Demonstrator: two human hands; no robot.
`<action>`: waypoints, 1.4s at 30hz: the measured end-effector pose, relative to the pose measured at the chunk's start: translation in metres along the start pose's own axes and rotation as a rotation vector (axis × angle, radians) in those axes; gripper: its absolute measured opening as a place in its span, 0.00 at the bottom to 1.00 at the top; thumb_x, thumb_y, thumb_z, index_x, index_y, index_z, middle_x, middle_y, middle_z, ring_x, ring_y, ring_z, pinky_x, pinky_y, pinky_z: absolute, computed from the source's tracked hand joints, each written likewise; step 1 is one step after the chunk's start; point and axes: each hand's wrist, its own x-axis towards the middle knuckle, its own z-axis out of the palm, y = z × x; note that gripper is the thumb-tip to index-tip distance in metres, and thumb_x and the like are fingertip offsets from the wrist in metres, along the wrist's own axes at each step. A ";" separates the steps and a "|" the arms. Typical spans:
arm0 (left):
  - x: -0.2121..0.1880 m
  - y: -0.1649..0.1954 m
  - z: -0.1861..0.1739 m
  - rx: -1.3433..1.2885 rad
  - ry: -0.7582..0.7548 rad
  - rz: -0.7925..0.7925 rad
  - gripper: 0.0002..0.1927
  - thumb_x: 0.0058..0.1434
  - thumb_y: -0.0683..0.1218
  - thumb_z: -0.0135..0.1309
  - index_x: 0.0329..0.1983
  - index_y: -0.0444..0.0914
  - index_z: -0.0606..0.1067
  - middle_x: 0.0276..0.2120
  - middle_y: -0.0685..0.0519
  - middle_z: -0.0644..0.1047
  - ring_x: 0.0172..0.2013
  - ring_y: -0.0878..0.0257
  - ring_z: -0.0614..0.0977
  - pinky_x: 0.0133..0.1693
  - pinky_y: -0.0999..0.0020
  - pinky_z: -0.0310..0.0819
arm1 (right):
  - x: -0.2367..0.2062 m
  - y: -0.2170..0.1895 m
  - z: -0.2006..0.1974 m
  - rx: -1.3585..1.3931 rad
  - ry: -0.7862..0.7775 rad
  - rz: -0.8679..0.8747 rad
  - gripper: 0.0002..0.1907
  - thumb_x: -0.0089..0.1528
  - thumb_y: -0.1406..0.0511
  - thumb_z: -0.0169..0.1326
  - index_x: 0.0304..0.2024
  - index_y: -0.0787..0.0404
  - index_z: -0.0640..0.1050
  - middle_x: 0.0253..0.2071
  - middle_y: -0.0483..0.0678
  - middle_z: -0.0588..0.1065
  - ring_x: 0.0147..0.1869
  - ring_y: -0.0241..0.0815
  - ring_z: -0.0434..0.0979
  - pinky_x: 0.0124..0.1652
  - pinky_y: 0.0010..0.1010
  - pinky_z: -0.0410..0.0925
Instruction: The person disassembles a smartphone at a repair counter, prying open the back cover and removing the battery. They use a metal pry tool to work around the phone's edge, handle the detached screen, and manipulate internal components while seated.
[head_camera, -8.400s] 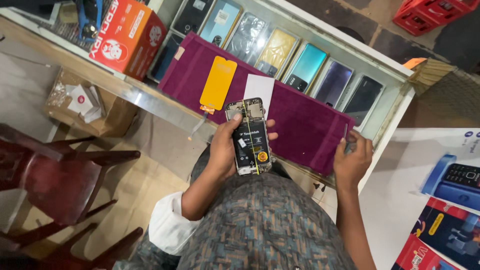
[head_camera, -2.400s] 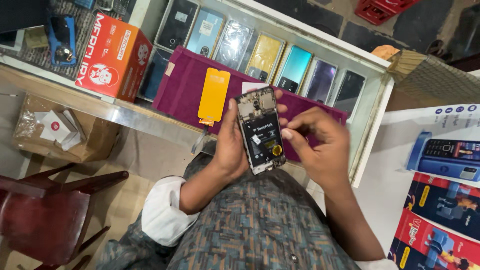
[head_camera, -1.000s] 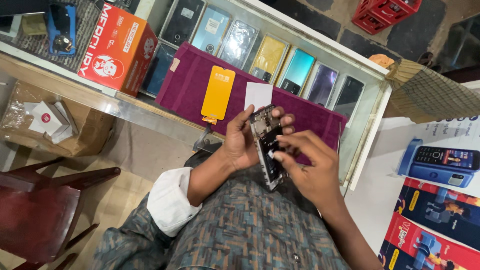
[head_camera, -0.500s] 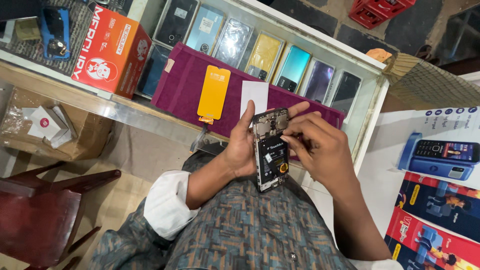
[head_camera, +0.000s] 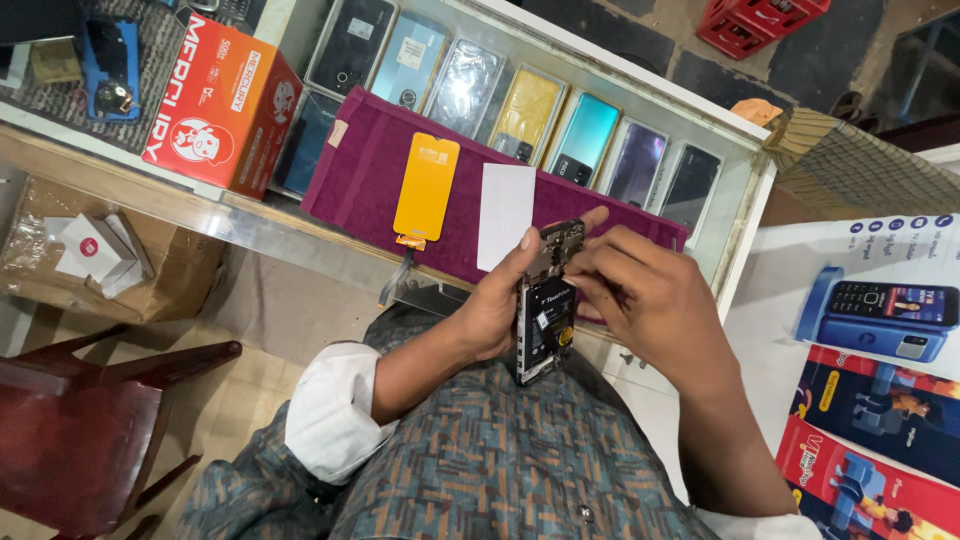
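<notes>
Opened mobile phone with its back cover off, black battery and circuit board exposed, held nearly upright with its long axis tilted slightly, top end away from the body. The left hand grips it along the left edge, thumb near the top corner; the right hand covers the right edge, fingertips touching the upper board. The lower end projects below both hands, above the patterned shirt
</notes>
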 end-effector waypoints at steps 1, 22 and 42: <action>0.000 0.000 0.000 0.001 -0.001 -0.001 0.41 0.76 0.67 0.32 0.82 0.36 0.50 0.66 0.44 0.70 0.59 0.57 0.78 0.61 0.55 0.75 | 0.001 -0.001 -0.001 0.001 -0.003 -0.007 0.09 0.56 0.70 0.66 0.37 0.63 0.79 0.35 0.47 0.76 0.35 0.46 0.81 0.32 0.33 0.72; 0.010 -0.006 -0.012 0.102 0.199 -0.131 0.37 0.71 0.72 0.38 0.59 0.36 0.72 0.43 0.50 0.78 0.41 0.62 0.82 0.45 0.63 0.81 | 0.027 0.011 -0.015 -0.026 -0.316 0.075 0.11 0.55 0.69 0.62 0.36 0.62 0.74 0.34 0.50 0.76 0.38 0.52 0.80 0.34 0.40 0.70; 0.010 -0.004 -0.009 -0.094 0.101 -0.055 0.41 0.77 0.70 0.29 0.77 0.35 0.62 0.52 0.48 0.79 0.47 0.62 0.81 0.49 0.67 0.76 | 0.002 0.006 0.010 0.210 0.021 0.080 0.10 0.57 0.72 0.66 0.37 0.66 0.77 0.38 0.49 0.76 0.35 0.39 0.79 0.34 0.27 0.71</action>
